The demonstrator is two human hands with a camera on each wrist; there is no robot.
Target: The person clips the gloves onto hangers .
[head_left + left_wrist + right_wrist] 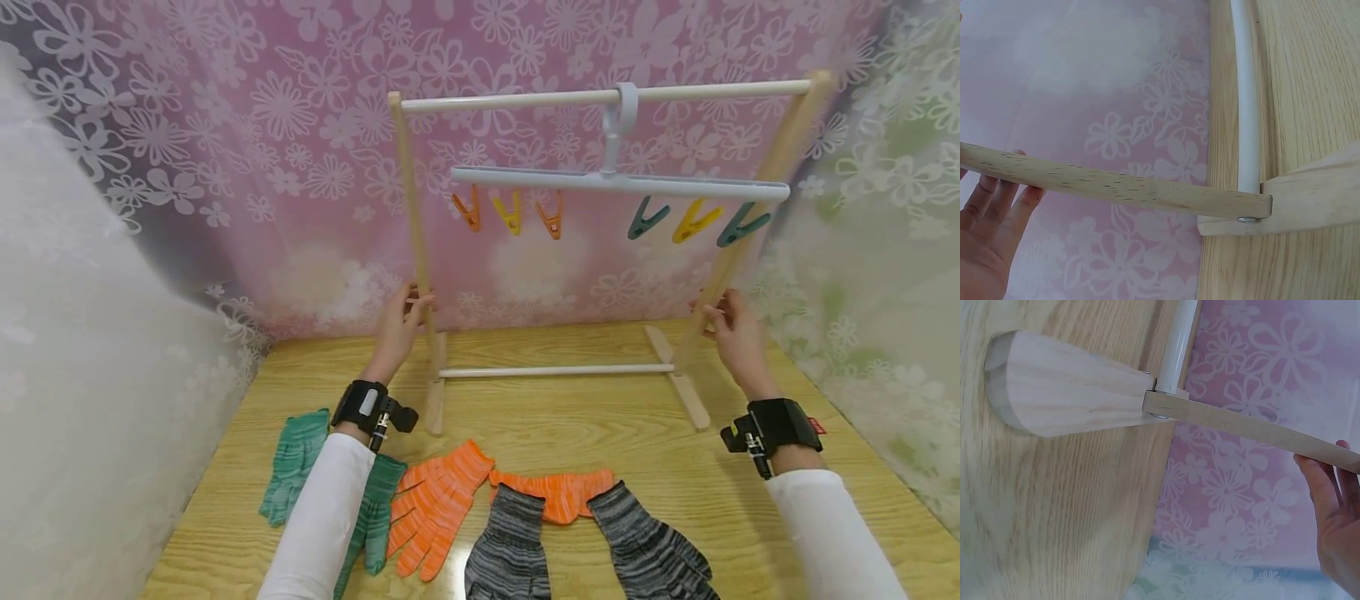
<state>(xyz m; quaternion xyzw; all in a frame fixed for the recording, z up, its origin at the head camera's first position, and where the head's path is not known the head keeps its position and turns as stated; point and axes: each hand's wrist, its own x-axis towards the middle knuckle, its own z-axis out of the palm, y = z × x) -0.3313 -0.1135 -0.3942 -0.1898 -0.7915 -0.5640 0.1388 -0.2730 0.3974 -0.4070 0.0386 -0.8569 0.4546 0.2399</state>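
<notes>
Together, a person's left hand [400,321] and right hand [738,333] grip a wooden rack [555,371] standing at the back of a wood-grain counter [585,429], one hand at each side. Fingers bend narrowly about the left upright [412,192] and the right upright [789,140], low on each post, above the rack's feet. From the top bar hangs a white hanger [615,182] carrying six colored clips [513,223]. In the foreground lie green gloves [296,462], orange gloves [442,504] and gray striped gloves [510,533], the gray pair overlapping one orange glove.
</notes>
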